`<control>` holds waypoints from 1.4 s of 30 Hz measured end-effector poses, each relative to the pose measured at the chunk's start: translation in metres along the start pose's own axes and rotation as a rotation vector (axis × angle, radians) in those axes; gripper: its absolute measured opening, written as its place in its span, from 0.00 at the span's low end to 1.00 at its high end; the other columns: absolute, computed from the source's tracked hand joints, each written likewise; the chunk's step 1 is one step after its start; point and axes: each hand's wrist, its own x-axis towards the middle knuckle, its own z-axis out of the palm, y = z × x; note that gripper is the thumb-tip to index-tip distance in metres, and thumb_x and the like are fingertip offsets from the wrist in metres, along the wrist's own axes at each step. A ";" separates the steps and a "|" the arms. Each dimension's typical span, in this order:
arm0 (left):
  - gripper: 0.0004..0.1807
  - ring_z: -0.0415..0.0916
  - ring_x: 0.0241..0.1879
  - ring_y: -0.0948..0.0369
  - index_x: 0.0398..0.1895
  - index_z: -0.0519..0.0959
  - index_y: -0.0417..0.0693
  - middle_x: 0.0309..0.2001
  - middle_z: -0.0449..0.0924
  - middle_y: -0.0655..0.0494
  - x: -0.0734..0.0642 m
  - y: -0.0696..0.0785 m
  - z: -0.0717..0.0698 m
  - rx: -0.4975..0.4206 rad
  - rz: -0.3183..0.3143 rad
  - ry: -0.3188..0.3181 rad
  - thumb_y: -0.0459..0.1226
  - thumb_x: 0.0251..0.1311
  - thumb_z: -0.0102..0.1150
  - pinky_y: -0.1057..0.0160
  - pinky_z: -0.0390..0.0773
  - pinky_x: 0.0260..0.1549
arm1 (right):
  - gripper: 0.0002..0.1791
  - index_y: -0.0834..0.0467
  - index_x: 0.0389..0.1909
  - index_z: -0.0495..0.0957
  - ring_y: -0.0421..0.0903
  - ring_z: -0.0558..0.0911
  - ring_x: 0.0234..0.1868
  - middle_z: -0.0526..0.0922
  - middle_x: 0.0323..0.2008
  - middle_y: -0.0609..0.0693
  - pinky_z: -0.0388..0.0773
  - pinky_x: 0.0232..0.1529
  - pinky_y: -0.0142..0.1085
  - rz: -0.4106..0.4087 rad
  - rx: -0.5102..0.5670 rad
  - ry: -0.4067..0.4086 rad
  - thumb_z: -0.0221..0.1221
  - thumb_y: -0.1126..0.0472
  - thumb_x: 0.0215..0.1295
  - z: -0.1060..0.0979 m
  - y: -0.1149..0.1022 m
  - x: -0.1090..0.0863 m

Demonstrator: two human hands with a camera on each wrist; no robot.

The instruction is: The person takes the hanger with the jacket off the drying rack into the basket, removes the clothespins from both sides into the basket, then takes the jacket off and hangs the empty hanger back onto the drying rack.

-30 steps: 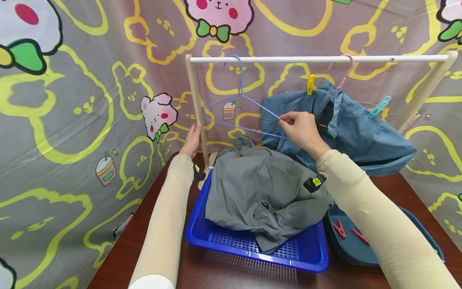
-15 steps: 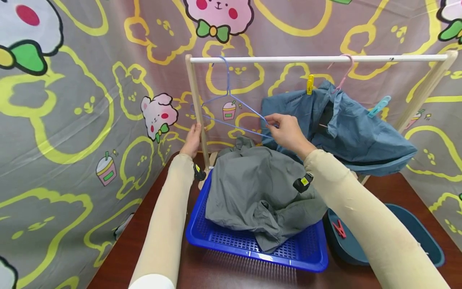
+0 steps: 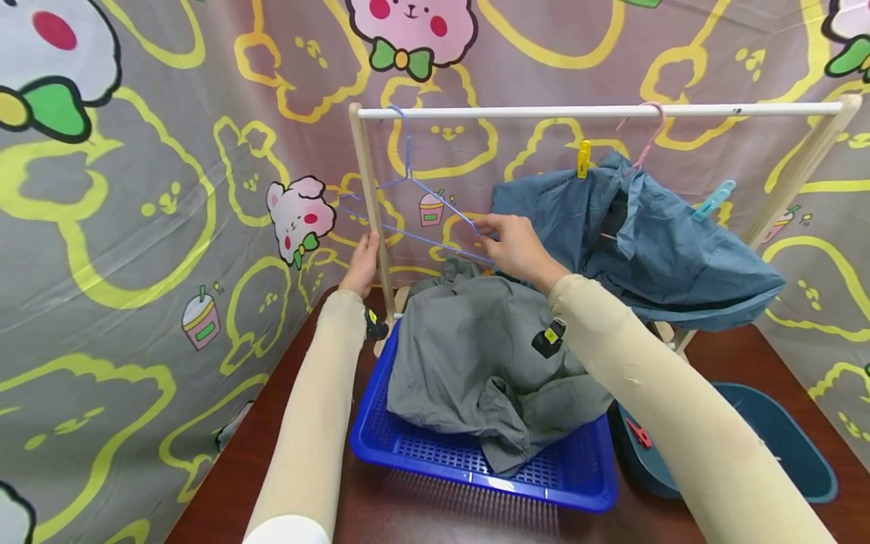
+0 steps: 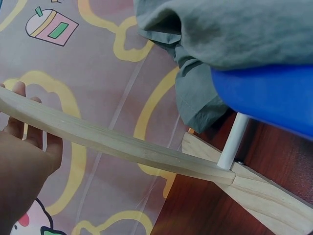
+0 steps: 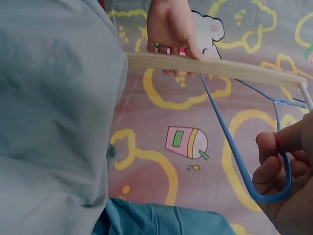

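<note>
A thin blue clothes hanger [image 3: 445, 202] hangs by its hook over the white rail [image 3: 544, 112], near the left end. My right hand [image 3: 519, 245] pinches the hanger's right corner, and in the right wrist view the blue hanger loop [image 5: 268, 198] passes between thumb and fingers. The left hand [image 3: 363, 261] rests against the rack's left wooden post [image 3: 372, 189]; in the left wrist view its fingers [image 4: 35, 138] lie fairly straight behind the post [image 4: 112, 139]. Below the hands, a grey-green garment [image 3: 476, 332] lies bunched in a blue basket [image 3: 476, 482].
On the right, a blue garment [image 3: 686, 242] hangs from a pink hanger [image 3: 652, 140], with a yellow clothespin [image 3: 584, 159] and a light-blue clothespin [image 3: 714, 200]. A teal tub [image 3: 768, 408] holding a red clothespin [image 3: 637, 434] stands on the brown table [image 3: 435, 521]. Patterned cloth surrounds the table.
My right hand has moved left, sliding the blue hanger along the rail toward the left post. The hanger's far end now reaches past that post. My left hand has stayed in place.
</note>
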 end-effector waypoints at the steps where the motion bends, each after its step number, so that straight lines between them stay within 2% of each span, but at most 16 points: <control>1: 0.28 0.56 0.63 0.40 0.66 0.57 0.35 0.65 0.60 0.34 0.000 0.000 0.000 0.004 0.000 -0.002 0.47 0.74 0.31 0.53 0.60 0.58 | 0.18 0.61 0.57 0.75 0.50 0.81 0.46 0.81 0.47 0.57 0.75 0.39 0.41 -0.002 0.003 -0.005 0.53 0.67 0.67 0.001 -0.001 0.001; 7: 0.27 0.56 0.63 0.40 0.66 0.59 0.37 0.65 0.61 0.34 0.000 -0.001 0.000 0.003 0.009 0.002 0.47 0.74 0.32 0.52 0.60 0.57 | 0.18 0.60 0.57 0.75 0.51 0.78 0.49 0.80 0.50 0.58 0.75 0.46 0.44 0.002 0.007 -0.045 0.52 0.66 0.67 0.006 -0.007 0.007; 12: 0.27 0.57 0.63 0.41 0.65 0.59 0.37 0.65 0.62 0.34 0.000 -0.001 0.000 0.003 0.006 0.005 0.47 0.74 0.32 0.51 0.59 0.58 | 0.18 0.60 0.58 0.74 0.50 0.78 0.50 0.80 0.50 0.57 0.75 0.46 0.44 0.008 0.003 -0.080 0.52 0.65 0.68 0.007 -0.009 0.009; 20: 0.26 0.56 0.64 0.41 0.65 0.58 0.35 0.65 0.61 0.34 0.000 0.000 0.001 -0.005 0.004 -0.007 0.46 0.75 0.31 0.52 0.59 0.58 | 0.23 0.58 0.63 0.70 0.49 0.78 0.50 0.79 0.52 0.55 0.74 0.49 0.43 0.002 0.013 -0.124 0.53 0.64 0.67 0.003 -0.006 0.000; 26: 0.27 0.55 0.64 0.42 0.66 0.57 0.37 0.66 0.59 0.34 -0.004 0.006 -0.001 -0.013 -0.036 -0.030 0.47 0.75 0.30 0.50 0.57 0.61 | 0.22 0.60 0.61 0.70 0.50 0.79 0.48 0.79 0.50 0.57 0.75 0.47 0.44 -0.030 -0.052 -0.161 0.55 0.63 0.67 0.001 -0.001 -0.009; 30: 0.28 0.58 0.63 0.43 0.68 0.56 0.40 0.66 0.58 0.35 -0.007 0.011 -0.005 0.034 -0.084 -0.049 0.49 0.74 0.32 0.47 0.58 0.60 | 0.22 0.62 0.61 0.69 0.50 0.77 0.50 0.78 0.52 0.58 0.73 0.49 0.45 -0.039 -0.067 -0.172 0.54 0.62 0.67 -0.007 0.002 -0.020; 34: 0.29 0.59 0.63 0.43 0.70 0.54 0.39 0.65 0.58 0.35 -0.015 0.015 -0.011 0.204 -0.161 -0.092 0.47 0.74 0.36 0.46 0.60 0.60 | 0.23 0.62 0.62 0.69 0.52 0.75 0.53 0.76 0.53 0.58 0.71 0.51 0.47 -0.025 -0.083 -0.175 0.54 0.59 0.69 -0.020 0.007 -0.037; 37: 0.29 0.58 0.64 0.43 0.69 0.53 0.35 0.66 0.58 0.35 -0.025 0.012 -0.020 0.303 -0.253 -0.158 0.45 0.74 0.38 0.48 0.60 0.61 | 0.23 0.63 0.61 0.69 0.55 0.74 0.54 0.74 0.54 0.60 0.70 0.52 0.49 -0.035 -0.141 -0.202 0.54 0.58 0.69 -0.030 0.017 -0.053; 40: 0.29 0.57 0.65 0.42 0.69 0.51 0.31 0.66 0.57 0.33 -0.039 0.005 -0.029 0.352 -0.345 -0.260 0.43 0.74 0.37 0.48 0.61 0.61 | 0.22 0.65 0.59 0.70 0.57 0.74 0.52 0.75 0.52 0.63 0.71 0.50 0.51 -0.038 -0.230 -0.247 0.55 0.58 0.68 -0.035 0.031 -0.068; 42: 0.28 0.59 0.64 0.41 0.68 0.53 0.30 0.64 0.59 0.31 -0.051 0.000 -0.031 0.391 -0.382 -0.332 0.42 0.74 0.37 0.47 0.63 0.59 | 0.22 0.66 0.58 0.70 0.57 0.75 0.49 0.75 0.49 0.63 0.72 0.47 0.51 -0.015 -0.290 -0.290 0.55 0.57 0.68 -0.036 0.041 -0.077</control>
